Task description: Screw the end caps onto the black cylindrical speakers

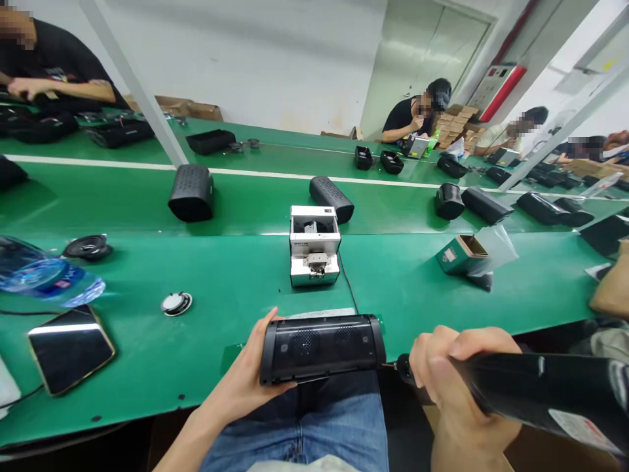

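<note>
So, left hand [249,370] grips black speaker [324,349], right hand [459,377] screwdriver [550,393]

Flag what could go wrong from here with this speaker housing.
1. The screwdriver in the right hand comes in sideways at the end of the black housing; its thin bit might slip and scratch it.
2. Only the left hand grips the housing, at the opposite end, so torque could twist it.
3. It is held by the table's near edge, above the lap; it might drop.
</note>
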The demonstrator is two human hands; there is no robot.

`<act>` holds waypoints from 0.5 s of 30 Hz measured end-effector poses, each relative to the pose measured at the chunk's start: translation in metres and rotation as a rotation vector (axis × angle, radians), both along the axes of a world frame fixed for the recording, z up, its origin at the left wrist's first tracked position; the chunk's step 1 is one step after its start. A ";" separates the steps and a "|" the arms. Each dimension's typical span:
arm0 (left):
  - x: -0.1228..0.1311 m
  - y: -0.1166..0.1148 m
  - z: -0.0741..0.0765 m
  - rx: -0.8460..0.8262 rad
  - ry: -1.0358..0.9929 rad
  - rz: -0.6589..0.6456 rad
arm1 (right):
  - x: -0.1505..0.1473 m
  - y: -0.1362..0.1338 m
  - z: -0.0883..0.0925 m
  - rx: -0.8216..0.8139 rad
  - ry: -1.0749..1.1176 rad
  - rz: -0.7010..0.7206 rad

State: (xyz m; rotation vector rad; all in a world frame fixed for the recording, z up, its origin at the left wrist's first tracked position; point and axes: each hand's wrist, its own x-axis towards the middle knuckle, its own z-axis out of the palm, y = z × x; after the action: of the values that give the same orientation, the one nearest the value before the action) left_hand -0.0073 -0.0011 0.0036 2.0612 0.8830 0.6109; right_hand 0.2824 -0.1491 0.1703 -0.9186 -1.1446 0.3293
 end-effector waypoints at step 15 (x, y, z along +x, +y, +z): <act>0.001 0.011 0.006 -0.048 -0.024 -0.027 | 0.000 0.001 0.021 -0.067 0.059 -0.066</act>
State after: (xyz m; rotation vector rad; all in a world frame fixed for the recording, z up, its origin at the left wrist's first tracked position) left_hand -0.0066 0.0098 0.0097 2.0156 0.8467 0.5925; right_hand 0.2823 -0.1479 0.1915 -0.9970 -1.0518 0.3409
